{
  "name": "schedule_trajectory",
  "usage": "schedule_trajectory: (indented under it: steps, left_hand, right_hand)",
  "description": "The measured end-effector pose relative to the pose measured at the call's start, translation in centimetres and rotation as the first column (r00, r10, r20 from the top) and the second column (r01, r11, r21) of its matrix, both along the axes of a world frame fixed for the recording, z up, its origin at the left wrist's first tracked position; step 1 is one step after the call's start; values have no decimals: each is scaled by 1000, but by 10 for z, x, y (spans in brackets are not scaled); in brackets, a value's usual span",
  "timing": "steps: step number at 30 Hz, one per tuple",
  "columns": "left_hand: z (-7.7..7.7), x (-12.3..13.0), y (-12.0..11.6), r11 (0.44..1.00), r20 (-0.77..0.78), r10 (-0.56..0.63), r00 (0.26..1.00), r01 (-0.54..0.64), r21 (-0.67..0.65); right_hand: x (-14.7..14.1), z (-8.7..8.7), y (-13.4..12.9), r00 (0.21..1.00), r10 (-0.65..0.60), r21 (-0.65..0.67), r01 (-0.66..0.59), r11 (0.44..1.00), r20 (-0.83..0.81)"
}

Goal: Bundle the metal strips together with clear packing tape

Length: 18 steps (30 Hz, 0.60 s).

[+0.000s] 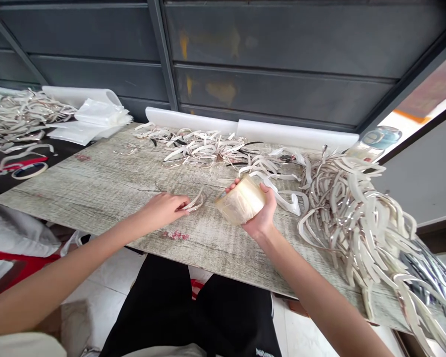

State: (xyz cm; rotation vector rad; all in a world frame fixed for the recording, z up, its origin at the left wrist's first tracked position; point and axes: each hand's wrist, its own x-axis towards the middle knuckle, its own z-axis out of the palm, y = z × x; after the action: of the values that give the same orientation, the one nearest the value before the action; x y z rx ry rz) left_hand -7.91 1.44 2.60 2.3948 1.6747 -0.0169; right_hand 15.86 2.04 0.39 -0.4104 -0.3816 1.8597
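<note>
Two hands low over a wood-patterned bench [111,183], each with something in hold; left hand [163,207] with fingers drawn together in a pinch, on one end of a small bunch of pale strips [195,203], loose ends toward the opposite fingers; gripped by the end, presumably, to leave most of the length free; right hand [262,218] with fingers spread wide around a roll of clear tape [241,201], thumb at the right side, fingertips just showing at the far edge; wide spread seemingly due to the roll's breadth; tilted, near the strips but apart from them; contact of palm and roll hidden.

Beyond both sets of fingers, a scatter of strips [208,148] before a white rolled sheet [193,118]; right of the right fingers, a large tangled heap [349,208], partly over the bench edge; likely put there for easy reach, out of the way of the fingers; well left of the left fingers, clear plastic bags [100,116] and, farther out, a pale ring [29,170].
</note>
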Motion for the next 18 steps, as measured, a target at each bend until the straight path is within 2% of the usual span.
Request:
schedule_trajectory:
  steps: [4, 6, 9, 13, 15, 18]
  left_hand:
    - [7, -33, -13, 971, 130, 93, 987, -61, -230]
    - [11, -47, -14, 953, 163, 116, 980, -64, -297]
    - [15, -60, -13, 958, 101, 83, 991, -51, -282]
    - [21, -60, -13, 968, -22, 75, 997, -78, -237]
    - [24, -54, -13, 971, -32, 132, 991, -135, -198]
    - [26, -38, -13, 958, 93, 269, 959, -257, -124]
  right_hand:
    - [-1, 0, 0, 1000, 26, 11, -26, 1000, -6]
    - [-2, -1, -1, 999, 47, 42, -47, 998, 2]
    - [-3, 0, -2, 999, 42, 67, -42, 997, 10]
    - [-3, 1, -2, 1000, 23, 35, -23, 999, 19]
    - [-2, 2, -1, 1000, 29, 27, -29, 999, 13]
    - [-2, 1, 0, 999, 52, 46, -51, 998, -3]
